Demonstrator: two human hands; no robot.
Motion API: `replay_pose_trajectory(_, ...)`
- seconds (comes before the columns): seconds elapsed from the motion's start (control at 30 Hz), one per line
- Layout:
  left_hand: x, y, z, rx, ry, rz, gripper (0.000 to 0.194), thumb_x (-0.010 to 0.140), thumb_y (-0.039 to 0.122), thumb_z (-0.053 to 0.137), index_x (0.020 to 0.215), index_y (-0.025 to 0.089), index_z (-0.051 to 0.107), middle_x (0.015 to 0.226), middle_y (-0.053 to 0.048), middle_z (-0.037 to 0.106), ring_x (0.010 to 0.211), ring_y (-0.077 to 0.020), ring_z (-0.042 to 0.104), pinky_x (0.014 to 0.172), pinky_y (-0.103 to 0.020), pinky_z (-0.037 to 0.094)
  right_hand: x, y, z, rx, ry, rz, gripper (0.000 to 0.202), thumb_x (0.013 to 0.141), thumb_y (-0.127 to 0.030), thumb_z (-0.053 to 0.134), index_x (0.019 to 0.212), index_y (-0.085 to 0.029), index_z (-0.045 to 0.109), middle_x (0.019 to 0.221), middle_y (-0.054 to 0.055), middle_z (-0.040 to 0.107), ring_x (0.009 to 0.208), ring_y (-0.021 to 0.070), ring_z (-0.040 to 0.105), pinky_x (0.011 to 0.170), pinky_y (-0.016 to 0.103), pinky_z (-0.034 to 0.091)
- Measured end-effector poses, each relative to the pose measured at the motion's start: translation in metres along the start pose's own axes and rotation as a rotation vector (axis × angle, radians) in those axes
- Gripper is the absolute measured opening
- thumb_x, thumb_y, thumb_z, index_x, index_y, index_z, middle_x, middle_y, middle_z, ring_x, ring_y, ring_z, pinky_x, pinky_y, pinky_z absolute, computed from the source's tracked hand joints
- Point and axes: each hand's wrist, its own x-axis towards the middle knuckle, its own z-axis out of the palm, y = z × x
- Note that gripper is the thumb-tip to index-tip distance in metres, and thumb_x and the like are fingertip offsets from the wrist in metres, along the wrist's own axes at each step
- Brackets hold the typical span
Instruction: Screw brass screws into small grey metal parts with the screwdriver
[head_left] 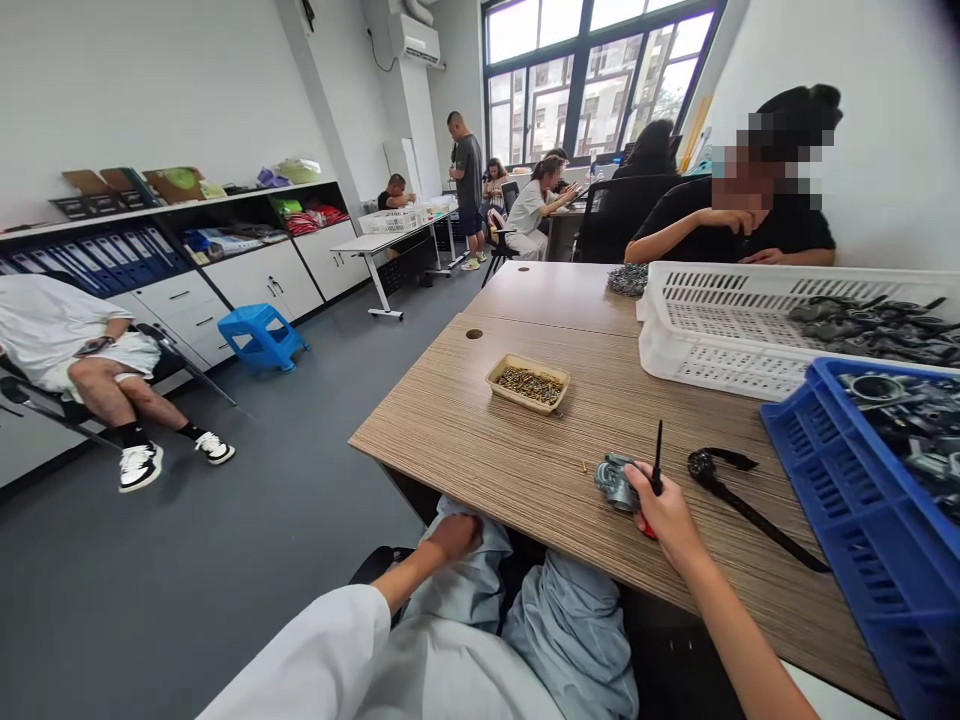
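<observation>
On the wood-grain table, my right hand (664, 505) is closed around a screwdriver (658, 455) with a black shaft and a bit of red at its lower end. The same hand touches a grey metal part (616, 482) lying near the table's front edge. A small brass screw (585, 466) lies just left of that part. Farther back stands a beige tray (529, 383) filled with small brass and dark screws. My left hand (459, 536) rests on my thigh, below the table edge, and its fingers are curled and partly hidden.
A black strap-like item (750, 515) lies right of my right hand. Beyond it stand a blue crate (847, 500) and a white crate (720, 375), both with metal parts. A person (795, 225) sits across the table. On the left are a blue stool (262, 335) and a seated person.
</observation>
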Motion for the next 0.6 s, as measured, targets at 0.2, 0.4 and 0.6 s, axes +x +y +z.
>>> replay_pose_trajectory(0.2, 0.012, -0.003, -0.012, 0.171, -0.001, -0.211, 0.020, 0.096, 0.020, 0.056, 0.107, 0.013, 0.071, 0.112, -0.019, 0.071, 0.116, -0.0364, 0.067, 0.094, -0.045, 0.053, 0.002, 0.002, 0.001, 0.005, 0.008, -0.016, 0.060, 0.078, -0.070, 0.070, 0.102, -0.015, 0.069, 0.053, -0.006, 0.052, 0.032, 0.0097, 0.041, 0.030, 0.021, 0.027)
replay_pose_trajectory(0.4, 0.021, 0.007, -0.024, 0.243, -0.126, -0.133, 0.015, 0.096, 0.025, 0.061, 0.101, 0.015, 0.070, 0.116, -0.012, 0.072, 0.122, -0.0326, 0.065, 0.107, -0.043, 0.050, -0.002, 0.000, 0.003, 0.018, -0.011, -0.057, 0.058, 0.079, -0.070, 0.070, 0.099, -0.015, 0.069, 0.053, -0.006, 0.051, 0.032, 0.0089, 0.040, 0.030, 0.020, 0.028)
replay_pose_trajectory(0.6, -0.074, 0.003, -0.006, 0.329, -0.383, -0.096, 0.011, 0.083, 0.029, 0.066, 0.085, 0.019, 0.070, 0.091, -0.012, 0.074, 0.102, -0.0352, 0.073, 0.097, -0.047, 0.054, -0.002, 0.001, 0.003, 0.035, -0.011, -0.061, 0.058, 0.080, -0.071, 0.071, 0.098, -0.016, 0.068, 0.054, -0.007, 0.049, 0.033, 0.0086, 0.039, 0.030, 0.021, 0.029)
